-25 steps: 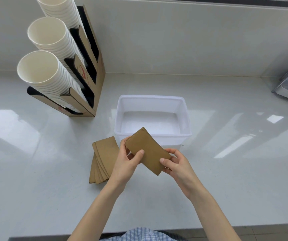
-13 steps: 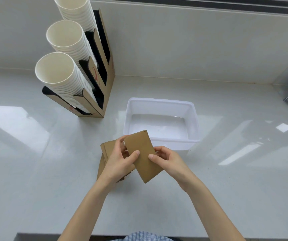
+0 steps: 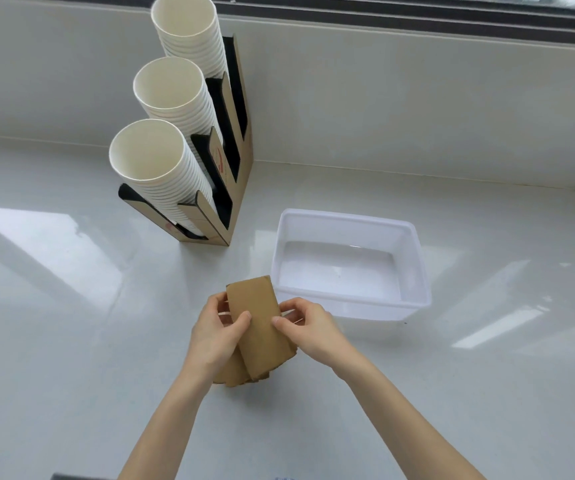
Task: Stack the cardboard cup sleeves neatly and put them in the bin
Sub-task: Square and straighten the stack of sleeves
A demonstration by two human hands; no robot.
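A flat brown cardboard cup sleeve point(image 3: 260, 323) is held between both hands just above the counter. My left hand point(image 3: 215, 336) pinches its left edge with thumb on top. My right hand point(image 3: 308, 329) grips its right edge. Under it lies a pile of more brown sleeves point(image 3: 236, 374), mostly hidden by the held sleeve and my left hand. The white plastic bin point(image 3: 417, 258) stands just right of and behind my hands, with nothing inside it.
A cardboard rack point(image 3: 230, 188) with three slanted stacks of white paper cups point(image 3: 154, 161) stands at the back left. The white glossy counter meets a wall behind, and its front edge runs below my forearms.
The held sleeve has turned from slanted to nearly lengthwise and moved left over the pile. Both hands came closer together. The camera view shifted, placing everything further right.
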